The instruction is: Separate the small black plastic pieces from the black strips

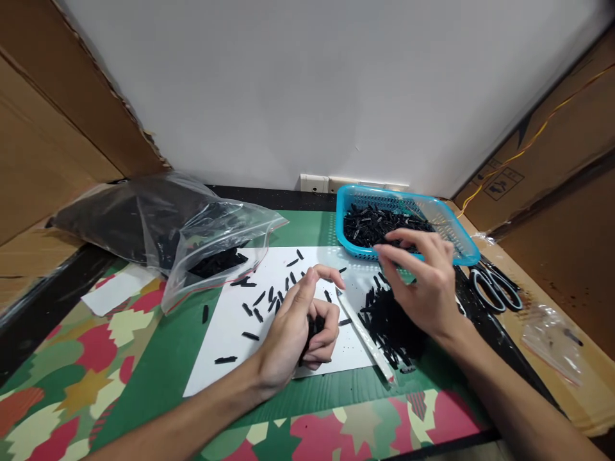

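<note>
Small black plastic pieces [266,301] lie scattered on a white sheet [225,346] on the table. My left hand [300,330] rests on the sheet, its fingers curled around a bunch of these black pieces. My right hand [423,282] hovers with spread fingers over a heap of black pieces [384,323] inside a small clear zip bag [365,333], holding nothing that I can make out. Just behind it stands a blue plastic basket [456,237] filled with more black pieces.
A large clear bag [158,224] of black pieces lies at the left. Scissors [494,288] and an empty small bag [552,339] sit at the right. Cardboard boxes flank both sides. A patterned green mat [96,384] covers the table, against a white wall.
</note>
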Demonstrator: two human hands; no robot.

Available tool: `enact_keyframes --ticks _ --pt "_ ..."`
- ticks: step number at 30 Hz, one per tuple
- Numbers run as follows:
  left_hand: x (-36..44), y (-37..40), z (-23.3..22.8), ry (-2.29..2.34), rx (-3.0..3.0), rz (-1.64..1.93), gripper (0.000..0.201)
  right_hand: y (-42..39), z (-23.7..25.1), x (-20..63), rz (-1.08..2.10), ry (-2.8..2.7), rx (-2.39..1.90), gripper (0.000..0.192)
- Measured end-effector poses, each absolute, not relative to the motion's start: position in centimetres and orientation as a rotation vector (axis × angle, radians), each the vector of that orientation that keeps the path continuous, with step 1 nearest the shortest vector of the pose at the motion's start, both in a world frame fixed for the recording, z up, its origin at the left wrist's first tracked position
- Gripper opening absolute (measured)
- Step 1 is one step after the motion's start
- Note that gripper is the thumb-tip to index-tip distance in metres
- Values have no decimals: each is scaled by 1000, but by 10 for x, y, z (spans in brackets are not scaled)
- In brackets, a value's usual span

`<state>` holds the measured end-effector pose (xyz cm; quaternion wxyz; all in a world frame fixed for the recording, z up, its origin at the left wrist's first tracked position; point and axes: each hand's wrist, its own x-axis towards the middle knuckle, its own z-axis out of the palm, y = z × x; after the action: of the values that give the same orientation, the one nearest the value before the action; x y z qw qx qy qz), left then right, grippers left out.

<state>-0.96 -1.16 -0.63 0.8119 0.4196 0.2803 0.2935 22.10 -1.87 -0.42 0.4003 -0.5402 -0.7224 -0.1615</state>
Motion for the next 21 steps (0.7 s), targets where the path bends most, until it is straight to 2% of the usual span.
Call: enact_keyframes --ticks 2,6,9,15,21 --pt "-10 -12 -5 573 893 638 44 -26 -5 205 -106 -1927 -1265 12" --pt "-11 -13 -3 527 908 653 47 -38 -2 177 806 -1960 -1077 19" --pt "-12 -13 -4 515 919 654 52 -39 -1 172 1184 -1793 -1043 25" --pt "-11 -13 -6 610 917 714 60 -37 -7 175 1301 -1591 -1044 13" --pt "-11 -8 0 653 880 710 51 -37 -9 176 1193 -1567 -1062 8"
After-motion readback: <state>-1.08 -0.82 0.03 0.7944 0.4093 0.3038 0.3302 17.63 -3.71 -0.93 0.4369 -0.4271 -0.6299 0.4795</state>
